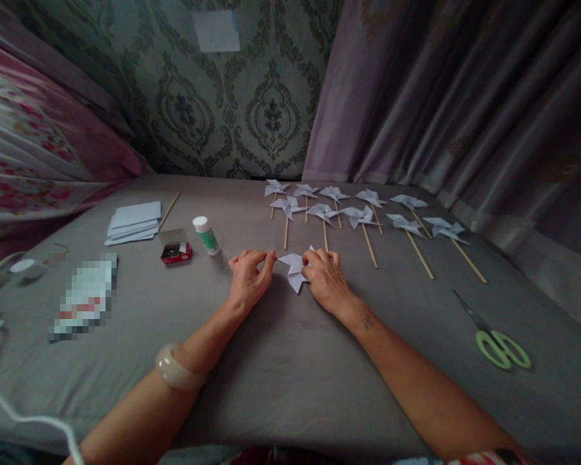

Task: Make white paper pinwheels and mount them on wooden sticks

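Observation:
A white folded paper pinwheel (295,276) without a visible stick lies in front of me at the middle of the bed-like grey surface. My right hand (325,274) grips its right side, the fingers curled over the paper and hiding part of it. Just left of the pinwheel, my left hand (252,278) has thumb and forefinger pinched together near a paper tip; anything between them is too small to make out. To the left of that hand are a glue stick (206,236) with a white cap and a small open red box (176,253) of small dark metal pieces.
Several finished pinwheels (361,217) on wooden sticks lie in rows at the back right. Green-handled scissors (498,349) rest at the right. On the left are stacked white papers (134,223), a loose stick (170,210), a blurred packet (87,294) and a white cable (14,413).

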### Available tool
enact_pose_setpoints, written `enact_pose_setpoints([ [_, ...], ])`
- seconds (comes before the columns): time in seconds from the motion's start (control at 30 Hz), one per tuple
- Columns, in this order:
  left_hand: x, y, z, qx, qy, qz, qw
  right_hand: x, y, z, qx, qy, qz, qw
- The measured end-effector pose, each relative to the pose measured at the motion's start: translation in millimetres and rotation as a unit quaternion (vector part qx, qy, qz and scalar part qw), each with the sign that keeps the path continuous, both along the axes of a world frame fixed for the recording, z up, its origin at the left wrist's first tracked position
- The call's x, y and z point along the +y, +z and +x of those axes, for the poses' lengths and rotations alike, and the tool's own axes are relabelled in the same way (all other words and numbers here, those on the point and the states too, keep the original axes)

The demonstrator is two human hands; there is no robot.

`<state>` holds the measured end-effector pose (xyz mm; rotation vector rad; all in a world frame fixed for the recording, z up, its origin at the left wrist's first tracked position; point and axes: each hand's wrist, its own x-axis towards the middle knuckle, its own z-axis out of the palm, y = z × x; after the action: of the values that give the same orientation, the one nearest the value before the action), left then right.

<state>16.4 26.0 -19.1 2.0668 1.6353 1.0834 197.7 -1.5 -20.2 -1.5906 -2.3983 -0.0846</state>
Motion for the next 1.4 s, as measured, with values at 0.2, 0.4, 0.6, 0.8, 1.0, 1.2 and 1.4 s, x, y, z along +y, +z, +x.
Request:
enact_pose_setpoints([
  [0.2, 2, 0.8, -3, -0.002, 0.026, 0.012, 1.0, 5, -16.5, 12, 0.139, -0.072, -0.01, 0.988],
  [0.4, 1, 2.4, -6, -0.006, 0.037, 0.018, 0.999, 4, -18.1, 14, 0.199, -0.099, 0.054, 0.973],
  [0.6, 1, 2.9, -8, -0.007, 0.04, 0.017, 0.999, 1, -19.0, 14, 0.146, -0.047, 0.07, 0.986],
  [0.8, -2, 1.6, -5, 0.005, 0.044, 0.023, 0.999, -2, -19.0, 12, 0.089, -0.022, 0.049, 0.995],
  [1.0, -8, 1.9, -6, 0.028, 0.018, 0.106, 0.994, -3, -23.9, 13, 0.069, -0.005, 0.078, 0.995],
  [1.2, -12, 3.5, -8, 0.053, 0.01, 0.175, 0.983, -4, -31.8, 17, 0.123, 0.002, 0.109, 0.986],
  [1.4, -7, 10.9, -17, 0.043, 0.012, 0.173, 0.984, -1, -35.8, 18, 0.2, -0.03, 0.169, 0.965],
])
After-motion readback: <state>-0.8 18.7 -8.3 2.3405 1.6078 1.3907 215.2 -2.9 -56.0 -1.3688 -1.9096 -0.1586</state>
